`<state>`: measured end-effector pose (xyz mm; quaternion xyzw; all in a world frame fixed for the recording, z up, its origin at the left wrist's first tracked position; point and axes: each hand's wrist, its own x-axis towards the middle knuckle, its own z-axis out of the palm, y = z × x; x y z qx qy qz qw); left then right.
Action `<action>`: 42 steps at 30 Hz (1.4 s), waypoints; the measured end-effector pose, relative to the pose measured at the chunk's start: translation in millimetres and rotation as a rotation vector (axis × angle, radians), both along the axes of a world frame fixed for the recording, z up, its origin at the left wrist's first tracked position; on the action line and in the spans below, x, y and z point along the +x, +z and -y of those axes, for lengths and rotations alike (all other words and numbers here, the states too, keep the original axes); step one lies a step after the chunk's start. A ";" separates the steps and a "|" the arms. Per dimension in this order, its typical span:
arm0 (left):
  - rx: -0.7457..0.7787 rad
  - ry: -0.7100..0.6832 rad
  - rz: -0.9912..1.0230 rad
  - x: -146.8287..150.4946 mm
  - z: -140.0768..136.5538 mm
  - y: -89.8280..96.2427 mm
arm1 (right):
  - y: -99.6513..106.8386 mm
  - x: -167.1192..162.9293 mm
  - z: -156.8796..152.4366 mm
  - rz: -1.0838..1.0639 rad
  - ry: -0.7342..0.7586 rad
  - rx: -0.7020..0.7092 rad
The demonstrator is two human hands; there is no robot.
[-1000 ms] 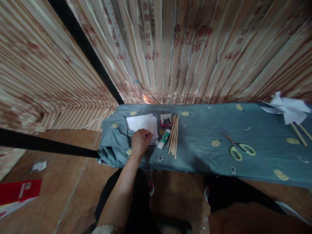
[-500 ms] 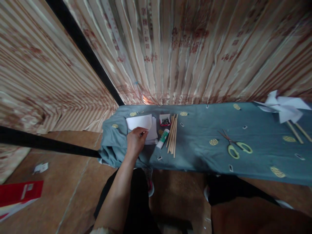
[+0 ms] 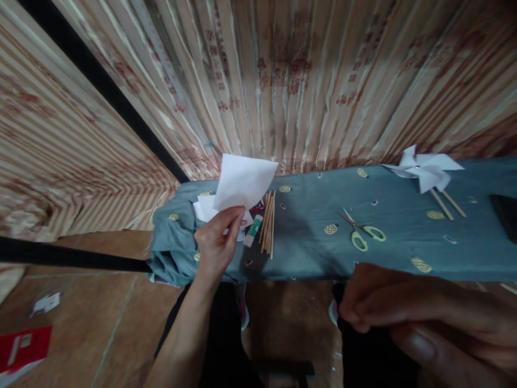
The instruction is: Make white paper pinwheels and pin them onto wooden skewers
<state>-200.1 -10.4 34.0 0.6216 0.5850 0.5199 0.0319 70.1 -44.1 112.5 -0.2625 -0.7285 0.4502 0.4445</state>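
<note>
My left hand (image 3: 220,237) pinches the lower edge of a white sheet of paper (image 3: 246,180) and holds it up above the table. Beneath it lies a stack of white paper (image 3: 204,207), partly covered by the sheet and hand. Close to the camera, my right hand (image 3: 420,312) has its fingers curled in, and I see nothing in it. A glue stick (image 3: 252,230) and a bundle of wooden sticks (image 3: 268,226) lie just right of my left hand. The small box (image 3: 257,206) behind them is mostly hidden by the sheet.
Green-handled scissors (image 3: 361,231) lie open on the patterned cloth (image 3: 307,237). White paper pinwheels (image 3: 422,170) on sticks lie to the right, and a dark object (image 3: 504,215) sits at the right edge. Black poles (image 3: 72,264) and a curtain (image 3: 283,81) border the table.
My left hand has lifted one sheet off the stack. My right hand has come into clear view at the lower right. The camera view has shifted to the right.
</note>
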 end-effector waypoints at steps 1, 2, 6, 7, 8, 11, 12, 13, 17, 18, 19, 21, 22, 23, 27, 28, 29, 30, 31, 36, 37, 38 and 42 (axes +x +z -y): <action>0.016 -0.016 -0.057 4.8 0.5 0.0 | -2.5 1.3 -3.6 0.017 -0.080 -0.006; 0.033 -0.046 -0.111 10.0 0.8 -0.9 | -6.4 3.6 -7.7 0.038 -0.156 -0.017; 0.027 -0.279 -0.210 35.1 -0.8 -16.8 | -29.7 14.2 -32.0 0.120 -0.464 -0.061; 0.016 -0.318 -0.216 41.4 -1.8 -23.7 | -37.3 16.4 -39.6 0.154 -0.533 -0.052; -0.001 -0.341 -0.216 47.4 -2.9 -31.2 | -45.7 18.5 -47.1 0.185 -0.574 -0.039; -0.072 -0.411 -0.218 62.4 -6.0 -54.6 | -75.2 25.7 -66.0 0.285 -0.569 -0.035; -0.085 -0.445 -0.221 66.2 -6.7 -61.4 | -85.5 28.2 -70.3 0.309 -0.544 -0.036; -0.101 -0.467 -0.225 69.5 -7.2 -67.3 | -95.5 30.5 -73.5 0.329 -0.525 -0.030; -0.174 -0.519 -0.221 78.4 -7.9 -79.0 | -127.5 34.2 -76.5 0.493 -0.297 0.009; -0.179 -0.527 -0.210 80.4 -8.1 -79.0 | -133.2 33.6 -75.8 0.534 -0.234 0.030; -0.177 -0.536 -0.195 82.5 -8.3 -78.0 | -138.1 32.8 -75.0 0.564 -0.187 0.051; -0.162 -0.556 -0.162 87.9 -8.3 -74.3 | -145.9 31.4 -73.7 0.584 -0.159 0.074; -0.155 -0.567 -0.146 91.0 -8.1 -72.1 | -149.0 31.5 -73.6 0.573 -0.168 0.073; -0.153 -0.579 -0.132 94.3 -7.8 -70.1 | -151.6 32.3 -73.8 0.553 -0.182 0.067; -0.168 -0.597 -0.101 103.5 -8.7 -66.0 | -159.1 41.0 -77.3 0.480 -0.227 -0.022; -0.177 -0.586 -0.105 103.6 -10.2 -66.2 | -160.9 43.5 -78.2 0.473 -0.233 -0.060; -0.190 -0.566 -0.120 102.7 -12.3 -66.8 | -162.7 45.8 -78.9 0.466 -0.237 -0.100; -0.214 -0.542 -0.154 101.0 -14.8 -67.7 | -164.5 47.8 -79.3 0.457 -0.237 -0.142; -0.248 -0.513 -0.200 98.6 -17.5 -69.0 | -166.1 49.4 -79.3 0.444 -0.235 -0.181; -0.474 -0.509 -0.355 88.4 -26.1 -79.8 | -167.6 56.1 -78.6 0.386 -0.210 -0.313; -0.505 -0.502 -0.357 87.6 -26.4 -82.4 | -166.7 57.3 -79.3 0.381 -0.211 -0.328; -0.528 -0.491 -0.356 87.2 -26.6 -84.9 | -166.0 58.3 -80.6 0.380 -0.218 -0.338; -0.556 -0.423 -0.338 86.3 -30.3 -93.2 | -171.4 60.3 -90.5 0.372 -0.316 -0.350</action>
